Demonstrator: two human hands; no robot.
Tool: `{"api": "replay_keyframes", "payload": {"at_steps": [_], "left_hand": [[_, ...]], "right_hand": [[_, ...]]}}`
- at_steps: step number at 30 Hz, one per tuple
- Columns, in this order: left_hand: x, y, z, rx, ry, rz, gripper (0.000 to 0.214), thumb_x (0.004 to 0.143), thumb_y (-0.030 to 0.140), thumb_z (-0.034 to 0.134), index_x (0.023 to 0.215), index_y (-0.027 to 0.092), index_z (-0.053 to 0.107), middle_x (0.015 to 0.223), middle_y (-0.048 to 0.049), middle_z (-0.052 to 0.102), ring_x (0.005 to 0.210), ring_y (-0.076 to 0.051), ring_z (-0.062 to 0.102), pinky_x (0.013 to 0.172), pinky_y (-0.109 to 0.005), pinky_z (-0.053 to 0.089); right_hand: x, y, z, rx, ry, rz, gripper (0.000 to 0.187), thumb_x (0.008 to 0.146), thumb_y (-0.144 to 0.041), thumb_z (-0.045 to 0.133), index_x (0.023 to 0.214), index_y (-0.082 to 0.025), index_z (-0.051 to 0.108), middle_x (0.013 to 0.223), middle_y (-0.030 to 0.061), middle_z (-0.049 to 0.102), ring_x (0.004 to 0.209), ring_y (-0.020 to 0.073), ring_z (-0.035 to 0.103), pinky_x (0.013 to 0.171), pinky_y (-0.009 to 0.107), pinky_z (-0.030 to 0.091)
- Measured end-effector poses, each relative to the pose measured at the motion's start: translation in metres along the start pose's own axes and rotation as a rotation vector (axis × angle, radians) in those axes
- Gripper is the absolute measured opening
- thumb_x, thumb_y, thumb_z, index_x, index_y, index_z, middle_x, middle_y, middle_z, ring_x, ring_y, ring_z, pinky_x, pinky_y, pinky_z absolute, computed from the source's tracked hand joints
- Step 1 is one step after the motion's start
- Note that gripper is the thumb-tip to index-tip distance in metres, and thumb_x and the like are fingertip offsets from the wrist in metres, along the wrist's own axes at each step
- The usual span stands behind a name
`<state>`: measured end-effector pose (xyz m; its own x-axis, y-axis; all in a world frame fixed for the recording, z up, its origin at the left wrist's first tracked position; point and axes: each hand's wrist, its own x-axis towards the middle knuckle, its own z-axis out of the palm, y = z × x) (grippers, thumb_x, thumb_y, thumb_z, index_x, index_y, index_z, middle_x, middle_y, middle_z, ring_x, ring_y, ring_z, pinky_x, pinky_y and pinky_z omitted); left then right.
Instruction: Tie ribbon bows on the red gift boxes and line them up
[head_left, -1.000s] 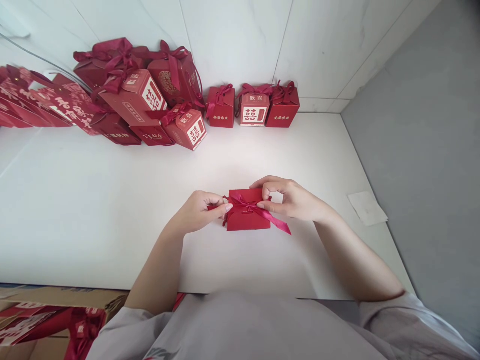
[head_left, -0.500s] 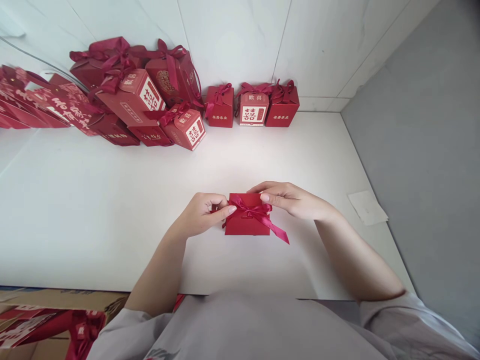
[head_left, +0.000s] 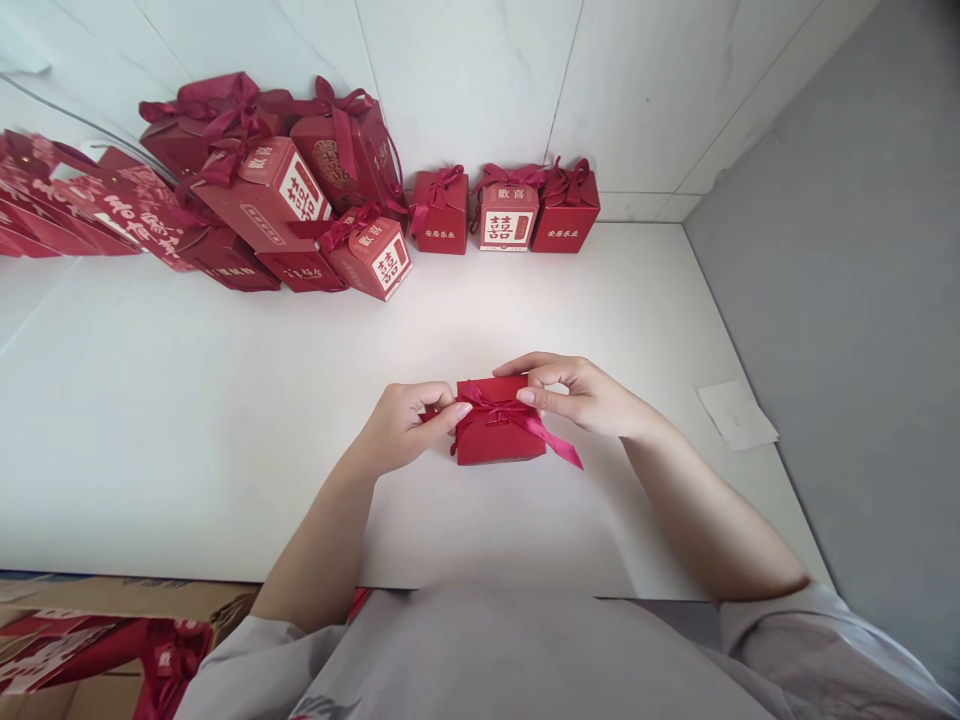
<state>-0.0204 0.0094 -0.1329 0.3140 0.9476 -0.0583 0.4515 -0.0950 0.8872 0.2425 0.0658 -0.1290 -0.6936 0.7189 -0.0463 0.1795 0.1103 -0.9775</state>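
Note:
A small red gift box (head_left: 500, 443) is on the white table in front of me, its upper side toward me. A glossy crimson ribbon (head_left: 559, 447) is tied in a bow across it, one tail trailing past the right side. My left hand (head_left: 412, 425) is closed at the box's left edge, thumb and index finger pinching the ribbon. At the upper right, my right hand (head_left: 574, 392) has its thumb and index finger closed on the bow's right part. Its other fingers reach behind the box's far edge, partly hidden.
Three ribboned boxes (head_left: 507, 218) stand along the tiled wall. Several more red boxes (head_left: 259, 200) are piled at the back left, beside patterned red bags (head_left: 112, 200). White paper (head_left: 736, 415) lies at the table's right edge. A cardboard carton (head_left: 135, 592) with red items is at lower left.
The gift box has shifted slightly right and tilted a little. My right hand has moved slightly up and left, its fingers more bent. The ribbon tail has risen slightly; my left hand keeps its pinch.

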Motion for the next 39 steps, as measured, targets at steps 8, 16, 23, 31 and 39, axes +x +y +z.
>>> {"api": "replay_keyframes", "payload": {"at_steps": [8,16,23,31,39], "left_hand": [[0.002,-0.004,0.003,0.039,0.065,0.000,0.036,0.094,0.038,0.057,0.066,0.016,0.052,0.062,0.0010,0.053,0.058,-0.010,0.044,0.052,-0.023,0.032],[0.005,0.005,0.005,0.057,0.137,0.077,0.018,0.090,0.027,0.061,0.076,0.018,0.054,0.073,0.0011,0.058,0.066,-0.012,0.049,0.062,-0.025,0.042],[-0.004,0.019,0.026,0.383,0.340,0.360,0.008,0.086,0.023,0.070,0.080,0.020,0.066,0.077,-0.0009,0.062,0.075,-0.016,0.054,0.075,-0.033,0.045],[-0.004,0.022,0.030,0.407,0.241,0.316,0.002,0.088,0.021,0.066,0.087,0.021,0.066,0.083,-0.0002,0.064,0.079,-0.016,0.056,0.079,-0.034,0.045],[-0.003,0.022,0.031,0.364,0.163,0.266,0.008,0.093,0.019,0.061,0.086,0.020,0.062,0.080,0.0011,0.061,0.077,-0.014,0.055,0.076,-0.031,0.044]], "right_hand": [[0.001,0.002,0.002,-0.081,0.100,-0.026,0.037,0.094,-0.044,0.060,0.067,-0.021,0.068,0.130,0.0066,0.067,0.115,0.0256,0.065,0.104,0.040,0.046],[0.001,0.001,0.002,-0.036,0.035,-0.015,0.036,0.096,-0.041,0.059,0.067,-0.020,0.066,0.128,0.0053,0.067,0.107,0.0236,0.067,0.095,0.038,0.051],[0.002,-0.004,0.003,-0.016,-0.003,-0.004,0.036,0.096,-0.042,0.058,0.070,-0.020,0.067,0.118,0.0058,0.071,0.102,0.0223,0.068,0.090,0.035,0.052],[-0.001,-0.012,0.007,-0.040,-0.031,0.018,0.030,0.094,-0.039,0.064,0.071,-0.020,0.064,0.110,0.0055,0.070,0.104,0.0235,0.066,0.090,0.036,0.051],[-0.002,-0.012,0.010,-0.124,-0.051,-0.024,0.027,0.096,-0.026,0.059,0.070,-0.021,0.060,0.103,0.0044,0.068,0.101,0.0212,0.064,0.089,0.035,0.048]]}}
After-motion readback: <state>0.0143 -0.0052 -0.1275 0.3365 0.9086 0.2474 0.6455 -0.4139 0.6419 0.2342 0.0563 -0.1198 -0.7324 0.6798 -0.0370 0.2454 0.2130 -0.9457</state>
